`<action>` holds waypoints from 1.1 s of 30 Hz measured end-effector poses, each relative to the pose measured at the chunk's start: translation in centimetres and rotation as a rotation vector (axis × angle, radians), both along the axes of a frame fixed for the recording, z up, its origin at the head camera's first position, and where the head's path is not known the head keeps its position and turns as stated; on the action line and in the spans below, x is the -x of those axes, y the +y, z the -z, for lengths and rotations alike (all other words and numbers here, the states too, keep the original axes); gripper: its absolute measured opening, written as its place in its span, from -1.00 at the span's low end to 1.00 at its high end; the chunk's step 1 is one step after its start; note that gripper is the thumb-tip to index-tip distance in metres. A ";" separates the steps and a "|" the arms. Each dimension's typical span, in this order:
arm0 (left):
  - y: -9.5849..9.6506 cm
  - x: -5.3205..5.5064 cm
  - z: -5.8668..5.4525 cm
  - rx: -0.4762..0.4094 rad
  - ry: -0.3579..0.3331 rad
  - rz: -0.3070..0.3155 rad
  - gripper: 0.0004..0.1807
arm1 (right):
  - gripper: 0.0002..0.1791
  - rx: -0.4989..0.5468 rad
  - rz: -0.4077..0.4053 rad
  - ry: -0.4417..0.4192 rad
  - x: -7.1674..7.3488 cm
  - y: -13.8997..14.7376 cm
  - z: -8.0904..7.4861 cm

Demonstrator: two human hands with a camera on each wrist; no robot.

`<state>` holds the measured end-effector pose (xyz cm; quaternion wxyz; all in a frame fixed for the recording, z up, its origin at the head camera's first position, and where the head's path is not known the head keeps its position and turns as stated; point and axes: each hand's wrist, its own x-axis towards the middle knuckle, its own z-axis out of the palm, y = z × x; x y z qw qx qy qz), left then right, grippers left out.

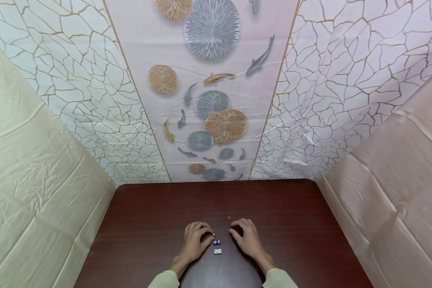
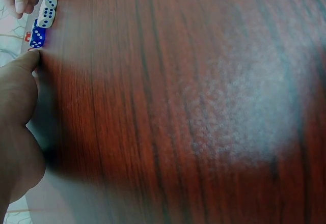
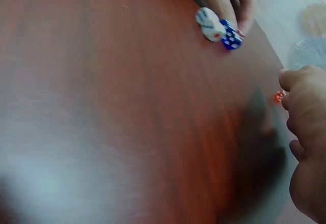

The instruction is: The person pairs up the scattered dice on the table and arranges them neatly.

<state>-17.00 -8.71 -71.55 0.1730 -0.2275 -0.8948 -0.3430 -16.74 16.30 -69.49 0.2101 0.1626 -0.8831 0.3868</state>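
My left hand (image 1: 195,241) pinches a red die (image 1: 214,235) between thumb and index fingertip, low at the table. Just nearer to me, two blue dice (image 1: 217,242) sit side by side. Two white dice (image 1: 217,251) form another pair in front of those. In the left wrist view the white dice (image 2: 47,12) and blue dice (image 2: 37,34) show their spots close by the left thumb. My right hand (image 1: 248,239) has its thumb and fingers loosely curved with nothing between them. A second red die (image 1: 229,218) lies a little beyond its fingertips; the right wrist view shows this red die (image 3: 278,96) beside the hand.
The dark red-brown wooden table (image 1: 147,208) has rounded far corners. Behind it hangs a patterned cloth (image 1: 216,120) with fish and round motifs. Beige cloth walls (image 1: 39,180) slope along both sides.
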 end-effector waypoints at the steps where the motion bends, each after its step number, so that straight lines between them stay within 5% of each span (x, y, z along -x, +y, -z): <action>1: 0.0 0.0 0.0 0.001 0.006 -0.002 -0.83 | -0.78 -0.001 0.004 -0.017 0.4 0.1 -0.1; 15: -0.1 0.1 0.6 -0.002 -0.011 0.006 -0.84 | -0.79 -0.116 0.003 -0.308 4.0 0.7 -1.2; 23: -0.3 0.2 0.7 -0.011 -0.079 0.009 -0.86 | -0.76 -0.161 -0.015 -0.345 4.6 0.5 -1.4; 33: -0.2 0.2 0.8 0.009 -0.012 -0.006 -0.83 | -0.79 -0.186 -0.010 -0.342 5.0 0.0 -1.5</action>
